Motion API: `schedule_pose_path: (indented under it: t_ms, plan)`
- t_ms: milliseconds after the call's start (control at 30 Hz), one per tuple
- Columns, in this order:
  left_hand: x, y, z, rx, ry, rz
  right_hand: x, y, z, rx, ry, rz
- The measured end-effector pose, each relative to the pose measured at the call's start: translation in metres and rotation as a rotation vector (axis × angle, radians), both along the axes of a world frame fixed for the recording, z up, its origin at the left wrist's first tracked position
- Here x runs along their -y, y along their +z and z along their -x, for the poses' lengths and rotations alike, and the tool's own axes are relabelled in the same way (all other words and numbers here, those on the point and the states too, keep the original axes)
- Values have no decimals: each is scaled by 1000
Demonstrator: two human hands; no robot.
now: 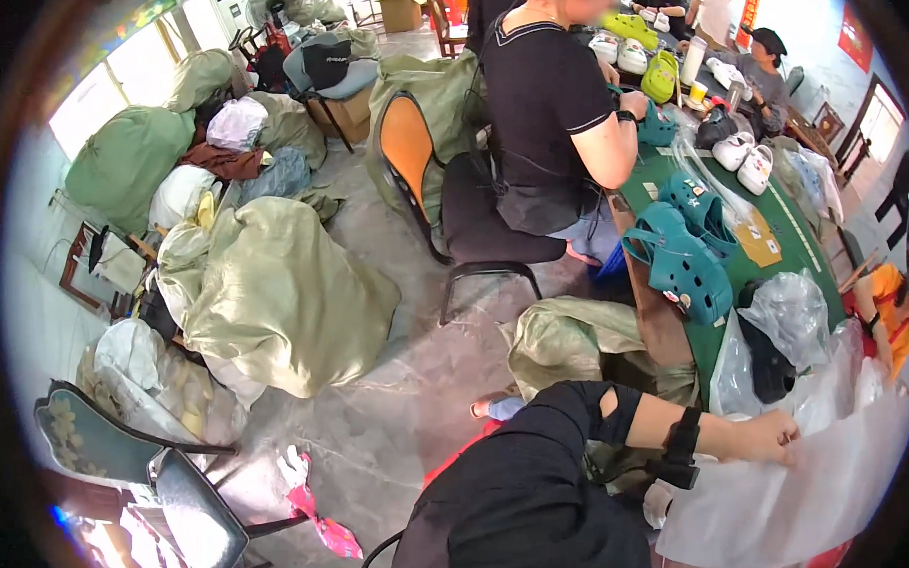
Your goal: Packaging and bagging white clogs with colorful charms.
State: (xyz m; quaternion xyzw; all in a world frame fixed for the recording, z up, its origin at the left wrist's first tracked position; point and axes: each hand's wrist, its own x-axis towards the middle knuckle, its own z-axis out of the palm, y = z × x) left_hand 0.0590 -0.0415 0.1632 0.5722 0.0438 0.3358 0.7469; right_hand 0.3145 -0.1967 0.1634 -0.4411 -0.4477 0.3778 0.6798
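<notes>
My left hand (768,439) is at the lower right, fingers pinched on the upper edge of a large white translucent sheet (793,508). The sheet hangs below the hand and spreads to the right; whether it is a bag or a flat piece I cannot tell. A black strapped device (680,448) sits on my left wrist. Just beyond the hand, clear plastic bags (791,317) lie on the green table (712,360), with a black clog (769,358) among them. Teal clogs (679,266) with small charms stand farther along the table. My right hand does not show.
A person in black (559,110) sits at the table, handling a teal clog. Another person in orange (876,309) reaches in at right. Large sacks (285,290) fill the left floor. An orange-backed chair (407,150) and an open sack (567,345) stand near the table.
</notes>
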Motion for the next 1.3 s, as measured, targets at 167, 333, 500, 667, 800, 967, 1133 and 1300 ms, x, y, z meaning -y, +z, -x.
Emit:
schedule_pose_path:
  t_ms: [167, 333, 500, 667, 800, 967, 1133, 1300]
  plan:
    - [-15, 1, 0, -98, 23, -228, 7, -15, -35, -58, 12, 48]
    - [-39, 2, 13, -47, 115, 39, 51, -31, -65, -132, -99, 52]
    - [-72, 9, 19, -160, 128, -47, 69, 39, 92, 867, -1053, 137]
    - [-74, -5, 6, -17, 404, -468, 79, 26, 85, -105, -977, 217]
    - [-77, -27, 20, -73, 464, -445, 46, 1, 99, 138, -1096, 93]
    - [-87, -44, 13, -136, 564, -312, 31, -10, 116, -24, -656, 260]
    - [-90, -48, 12, -160, 380, -234, 35, -25, 113, 103, -610, 266]
    - [-93, -68, 9, -297, 296, -196, 38, -37, 103, 42, -571, 341]
